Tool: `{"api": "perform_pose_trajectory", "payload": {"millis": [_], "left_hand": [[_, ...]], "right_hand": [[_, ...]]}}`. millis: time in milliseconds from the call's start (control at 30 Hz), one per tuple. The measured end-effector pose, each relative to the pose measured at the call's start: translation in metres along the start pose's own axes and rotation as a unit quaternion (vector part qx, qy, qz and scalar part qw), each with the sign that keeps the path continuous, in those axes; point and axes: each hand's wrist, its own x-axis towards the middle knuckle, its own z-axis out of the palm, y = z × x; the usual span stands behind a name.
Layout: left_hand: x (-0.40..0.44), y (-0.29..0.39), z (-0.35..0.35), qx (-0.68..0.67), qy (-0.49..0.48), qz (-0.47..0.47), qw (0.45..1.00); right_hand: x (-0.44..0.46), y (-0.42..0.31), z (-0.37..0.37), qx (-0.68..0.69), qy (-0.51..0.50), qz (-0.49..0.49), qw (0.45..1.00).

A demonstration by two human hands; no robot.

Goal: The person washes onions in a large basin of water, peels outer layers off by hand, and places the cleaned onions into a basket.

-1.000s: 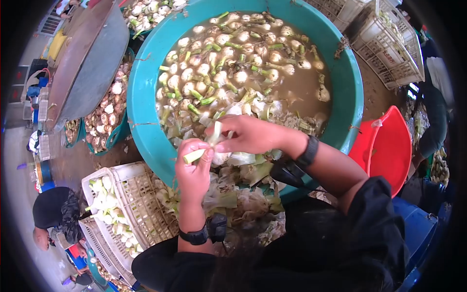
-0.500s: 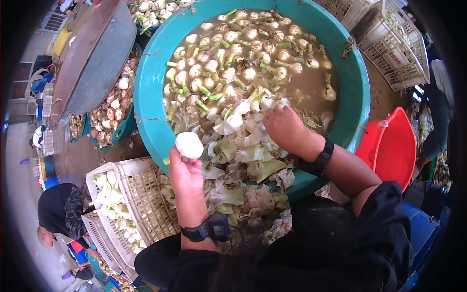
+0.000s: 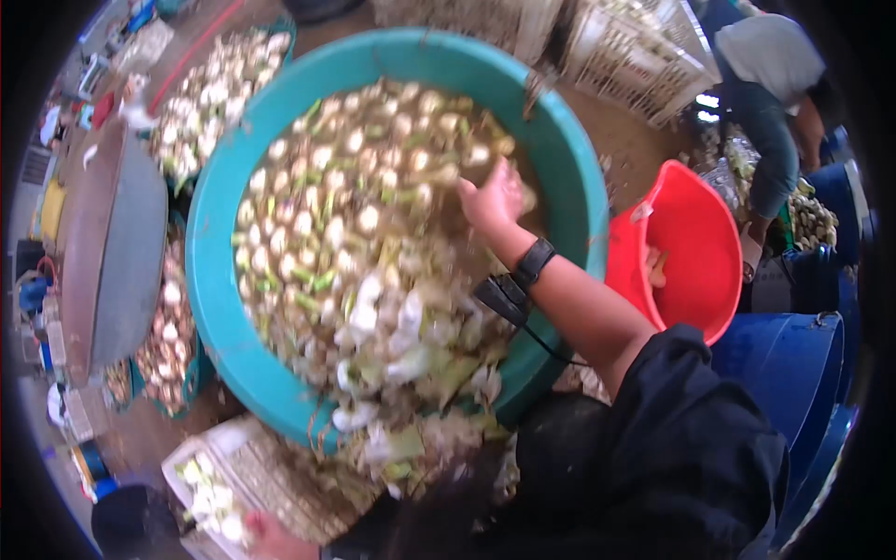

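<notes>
Over the right side of the teal tub (image 3: 210,271), my right hand (image 3: 495,198) reaches above the brown water, fingers apart, beside floating bulbs (image 3: 369,219). Pale peeled skins (image 3: 401,327) are heaped at the tub's near side. Down at the lower left, my left hand (image 3: 273,539) is at the white crate (image 3: 219,448), next to peeled bulbs (image 3: 213,499). It is blurred and partly cut off, so its fingers and anything in them cannot be made out.
A red bucket (image 3: 714,252) stands right of the tub, with blue barrels (image 3: 784,364) nearer me. White crates (image 3: 635,61) are at the back right, near another person's arm (image 3: 807,126). Left are a metal sheet (image 3: 131,252) and baskets of bulbs (image 3: 168,331).
My left hand has moved from the tub's edge down to the crate; the white bulb it held is no longer distinguishable. My right hand has gone farther over the water. The view has shifted right.
</notes>
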Motion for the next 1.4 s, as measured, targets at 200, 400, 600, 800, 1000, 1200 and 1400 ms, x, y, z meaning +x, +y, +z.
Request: {"api": "perform_pose_trajectory", "payload": {"millis": [200,400,600,800,1000,1200,1400], "left_hand": [[0.001,0.137,0.043,-0.595,-0.022,-0.451,0.665],[-0.083,0.330,0.080,-0.499,-0.489,-0.393,0.598],[-0.052,0.306,0.089,-0.438,-0.432,-0.270,0.741],[-0.059,0.289,0.088,-0.411,-0.496,-0.244,0.725],[-0.067,0.276,0.101,-0.488,-0.516,-0.330,0.622],[-0.061,0.278,0.102,-0.571,-0.524,-0.252,0.580],[-0.048,0.284,0.087,-0.365,-0.650,-0.024,0.666]], "right_hand": [[0.035,0.035,-0.003,0.116,-0.225,0.098,0.962],[-0.100,-0.072,-0.053,0.493,-0.393,0.004,0.776],[-0.123,-0.060,-0.089,0.143,-0.288,-0.634,0.704],[-0.142,-0.050,-0.086,0.132,-0.393,-0.573,0.707],[-0.134,-0.042,-0.052,0.268,-0.552,-0.320,0.722],[-0.127,-0.038,-0.071,0.379,-0.703,-0.049,0.600],[-0.128,-0.034,-0.056,0.329,-0.527,-0.332,0.710]]}}
